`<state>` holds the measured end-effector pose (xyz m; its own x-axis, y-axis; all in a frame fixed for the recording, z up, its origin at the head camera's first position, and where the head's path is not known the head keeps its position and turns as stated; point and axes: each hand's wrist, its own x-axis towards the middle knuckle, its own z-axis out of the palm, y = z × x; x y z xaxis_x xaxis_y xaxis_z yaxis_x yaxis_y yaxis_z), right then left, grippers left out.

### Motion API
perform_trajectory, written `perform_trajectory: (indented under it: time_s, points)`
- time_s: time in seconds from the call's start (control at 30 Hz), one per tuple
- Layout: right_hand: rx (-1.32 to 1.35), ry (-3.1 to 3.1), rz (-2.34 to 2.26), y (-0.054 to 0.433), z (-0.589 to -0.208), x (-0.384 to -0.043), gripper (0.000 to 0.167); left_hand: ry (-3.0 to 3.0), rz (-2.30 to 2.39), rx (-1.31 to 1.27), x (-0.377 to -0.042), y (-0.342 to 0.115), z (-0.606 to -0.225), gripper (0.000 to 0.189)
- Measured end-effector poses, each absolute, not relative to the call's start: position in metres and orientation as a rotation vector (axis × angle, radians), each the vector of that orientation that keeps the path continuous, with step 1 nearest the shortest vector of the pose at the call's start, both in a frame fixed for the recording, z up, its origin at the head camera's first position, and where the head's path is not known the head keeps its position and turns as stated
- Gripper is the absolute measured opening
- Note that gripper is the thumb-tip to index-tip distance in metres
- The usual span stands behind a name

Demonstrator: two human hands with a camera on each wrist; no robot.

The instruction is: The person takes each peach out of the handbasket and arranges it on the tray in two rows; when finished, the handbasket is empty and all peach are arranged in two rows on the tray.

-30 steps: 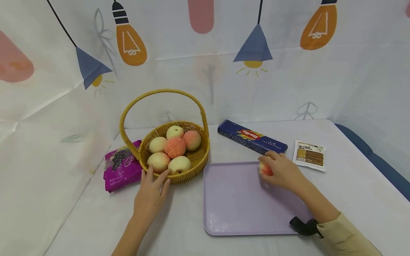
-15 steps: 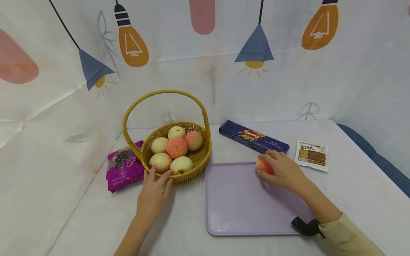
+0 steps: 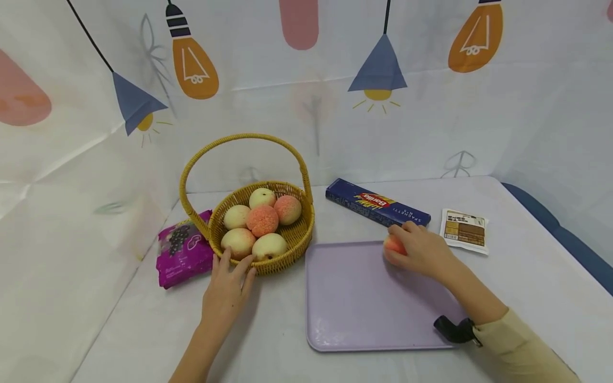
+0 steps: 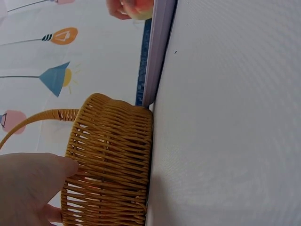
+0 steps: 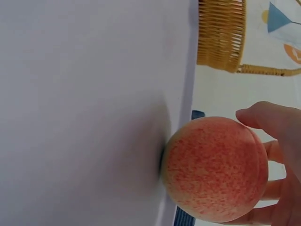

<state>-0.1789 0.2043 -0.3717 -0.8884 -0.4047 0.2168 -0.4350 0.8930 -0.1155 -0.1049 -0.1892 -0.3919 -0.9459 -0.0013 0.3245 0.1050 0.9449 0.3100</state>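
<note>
My right hand [image 3: 421,252] holds a pink-and-cream peach [image 5: 214,169] low over the far edge of a lilac tray [image 3: 364,298]. The right wrist view shows its thumb near the peach's top side and the fingers behind it. A yellow wicker basket [image 3: 292,255] with a tall looped handle stands left of the tray. Several peaches, red and pale cream ones such as the red peach [image 3: 262,221], lie in it. My left hand [image 3: 225,295] holds the basket's near rim, fingertips over the edge and thumb against the woven outer wall [image 4: 113,150].
A purple packet with a grape picture [image 3: 179,255] lies against the basket's left side. Behind the tray is a blue Barilla spaghetti box [image 3: 378,203]. Right of that box lies a small white-and-brown packet [image 3: 463,231]. A printed white curtain [image 3: 268,117] hangs behind the table.
Almost nothing differs; the view shifts slightly. Both hands keep their places, the right with the peach at the tray's far edge and the left at the basket rim.
</note>
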Motion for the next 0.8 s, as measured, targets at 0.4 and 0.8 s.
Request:
perform_trajectory:
  time_s: [0.4,0.8]
  points:
    - [0.664,-3.018,0.203,0.2017,-0.368,-0.1869,0.027,-2.78,-0.47,-0.065,-0.104,-0.1887,-0.3929,0.031]
    - [0.683,-2.992,0.22,0.2007,-0.367,-0.1882,0.029,-2.75,-0.46,-0.083,-0.1045,-0.1891,-0.3937,0.029]
